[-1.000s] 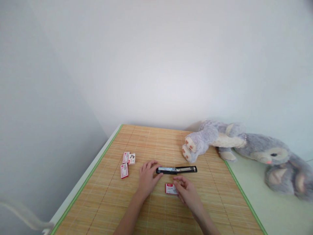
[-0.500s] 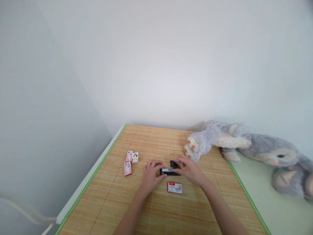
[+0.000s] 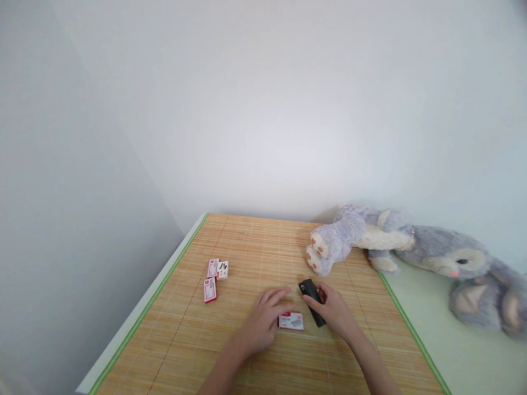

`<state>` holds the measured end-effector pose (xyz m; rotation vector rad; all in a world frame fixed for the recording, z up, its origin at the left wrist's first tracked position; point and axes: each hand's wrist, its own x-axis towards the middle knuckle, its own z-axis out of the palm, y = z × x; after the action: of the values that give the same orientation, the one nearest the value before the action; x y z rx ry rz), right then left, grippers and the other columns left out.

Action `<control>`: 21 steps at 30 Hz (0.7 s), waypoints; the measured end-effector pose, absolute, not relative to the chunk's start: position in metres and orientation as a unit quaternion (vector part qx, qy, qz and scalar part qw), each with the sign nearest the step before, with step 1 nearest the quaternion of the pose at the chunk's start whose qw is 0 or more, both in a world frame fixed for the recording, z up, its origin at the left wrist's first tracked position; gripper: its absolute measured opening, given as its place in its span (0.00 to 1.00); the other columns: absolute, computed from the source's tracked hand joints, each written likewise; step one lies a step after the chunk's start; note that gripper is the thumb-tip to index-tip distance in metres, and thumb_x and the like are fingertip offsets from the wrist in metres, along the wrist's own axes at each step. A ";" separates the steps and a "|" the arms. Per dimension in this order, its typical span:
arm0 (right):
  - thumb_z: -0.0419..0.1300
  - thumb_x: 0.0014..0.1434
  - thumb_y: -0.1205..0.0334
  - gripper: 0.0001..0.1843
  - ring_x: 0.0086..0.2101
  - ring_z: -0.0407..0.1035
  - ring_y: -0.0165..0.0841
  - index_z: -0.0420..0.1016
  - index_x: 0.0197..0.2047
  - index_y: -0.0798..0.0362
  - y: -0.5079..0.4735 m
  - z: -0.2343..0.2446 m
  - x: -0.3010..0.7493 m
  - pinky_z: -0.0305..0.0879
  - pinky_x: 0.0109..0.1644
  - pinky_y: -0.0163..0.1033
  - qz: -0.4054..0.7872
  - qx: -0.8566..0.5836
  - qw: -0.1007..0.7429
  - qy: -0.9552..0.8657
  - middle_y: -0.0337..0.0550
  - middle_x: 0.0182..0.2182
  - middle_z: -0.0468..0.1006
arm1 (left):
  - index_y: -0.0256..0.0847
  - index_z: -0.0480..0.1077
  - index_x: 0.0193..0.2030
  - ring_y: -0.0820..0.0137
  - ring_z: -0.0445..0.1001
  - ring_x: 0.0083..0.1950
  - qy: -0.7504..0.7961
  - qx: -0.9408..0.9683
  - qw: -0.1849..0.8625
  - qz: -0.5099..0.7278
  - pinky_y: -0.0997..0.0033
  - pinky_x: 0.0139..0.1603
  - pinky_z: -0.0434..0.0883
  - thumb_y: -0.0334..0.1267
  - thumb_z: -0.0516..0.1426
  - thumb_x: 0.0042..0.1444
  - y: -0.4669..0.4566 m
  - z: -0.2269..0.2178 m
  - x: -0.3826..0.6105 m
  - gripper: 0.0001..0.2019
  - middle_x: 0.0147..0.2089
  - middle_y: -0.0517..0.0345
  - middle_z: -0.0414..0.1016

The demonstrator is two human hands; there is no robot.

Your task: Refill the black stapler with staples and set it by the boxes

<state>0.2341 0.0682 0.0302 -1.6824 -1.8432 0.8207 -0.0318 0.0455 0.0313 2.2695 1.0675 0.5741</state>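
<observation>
A black stapler (image 3: 314, 307) lies closed and slanted on the bamboo mat, its far end tipped to the left. My right hand (image 3: 332, 310) grips it from the right side, thumb on top and fingers along the far edge. Just left of the stapler is a red-and-white staple box (image 3: 291, 321), flat on the mat. My left hand (image 3: 265, 318) is at this box's left end, fingers stretched out above its far edge and slightly blurred. Whether the left fingers touch the box I cannot tell.
Three small boxes sit in a cluster at the mat's left: an upper red-and-white box (image 3: 213, 267), a white box (image 3: 222, 270) and a lower red-and-white box (image 3: 209, 289). A grey plush rabbit (image 3: 432, 247) lies along the back right. Behind the mat (image 3: 255, 236) stands a white wall (image 3: 263, 109).
The stapler was open and lay crosswise between both hands; now it is closed and turned slantwise in my right hand. My left hand has left it and come nearer, to the staple box.
</observation>
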 end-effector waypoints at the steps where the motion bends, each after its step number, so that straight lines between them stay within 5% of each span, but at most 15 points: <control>1: 0.62 0.61 0.41 0.23 0.27 0.67 0.35 0.80 0.47 0.52 0.064 0.026 0.239 0.58 0.32 0.38 0.311 -0.632 0.264 -0.659 0.36 0.25 0.74 | 0.65 0.65 0.68 0.60 0.56 0.75 0.360 0.865 0.288 0.198 0.47 0.75 0.54 0.22 0.51 0.46 0.039 0.038 -0.024 0.44 0.75 0.71 0.60; 6: 0.63 0.59 0.36 0.29 0.25 0.64 0.34 0.82 0.48 0.52 0.045 0.013 0.249 0.56 0.30 0.38 0.353 -0.644 0.314 -0.602 0.34 0.22 0.69 | 0.65 0.66 0.67 0.57 0.64 0.67 0.356 0.866 0.300 0.181 0.48 0.72 0.59 0.24 0.54 0.45 0.029 0.054 -0.010 0.42 0.66 0.65 0.72; 10: 0.61 0.61 0.35 0.33 0.26 0.66 0.35 0.79 0.56 0.53 0.034 0.006 0.236 0.59 0.29 0.38 0.391 -0.629 0.353 -0.571 0.34 0.23 0.69 | 0.58 0.66 0.68 0.55 0.66 0.65 0.458 0.821 0.285 0.186 0.51 0.69 0.63 0.30 0.59 0.45 0.040 0.041 -0.035 0.40 0.65 0.57 0.71; 21: 0.56 0.63 0.32 0.38 0.19 0.61 0.31 0.70 0.65 0.51 0.024 0.005 0.164 0.59 0.20 0.36 0.483 -0.587 0.421 -0.495 0.34 0.25 0.68 | 0.56 0.60 0.72 0.55 0.64 0.69 0.503 0.775 0.278 0.262 0.51 0.70 0.63 0.43 0.65 0.54 0.036 0.016 -0.049 0.39 0.69 0.56 0.68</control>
<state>0.1638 0.0243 0.0047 -1.4711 -1.2398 1.2098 -0.0489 0.0363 0.0160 2.0810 1.3508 0.7024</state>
